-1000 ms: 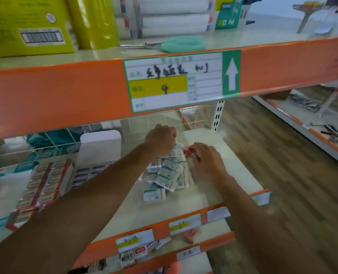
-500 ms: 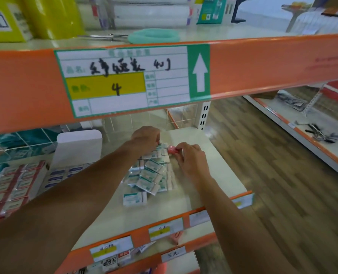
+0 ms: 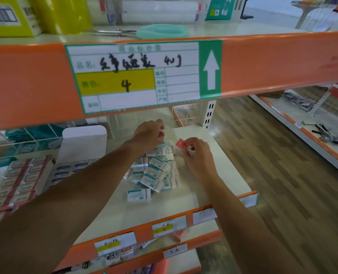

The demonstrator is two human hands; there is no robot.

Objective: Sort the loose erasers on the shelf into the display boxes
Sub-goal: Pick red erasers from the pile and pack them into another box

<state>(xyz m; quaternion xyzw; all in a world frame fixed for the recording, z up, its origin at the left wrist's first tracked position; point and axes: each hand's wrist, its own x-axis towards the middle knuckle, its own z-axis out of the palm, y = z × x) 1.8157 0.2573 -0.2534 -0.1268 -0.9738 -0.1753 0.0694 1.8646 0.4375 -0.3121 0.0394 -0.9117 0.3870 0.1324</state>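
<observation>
Erasers (image 3: 154, 171) heaped loose beside display boxes (image 3: 28, 169) packed in rows, heap just under left hand (image 3: 148, 135) curled round a red bit (image 3: 161, 134), right hand (image 3: 198, 157) alongside, pinching a red tab (image 3: 181, 144).

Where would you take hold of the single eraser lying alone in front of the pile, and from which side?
Pinch the lone eraser across its short width, thumb on the near long edge, fingers on the far one. It lies flat, long side toward the shelf front, just before the pile, so both edges look reachable. Come from the front, under the orange beam.
</observation>
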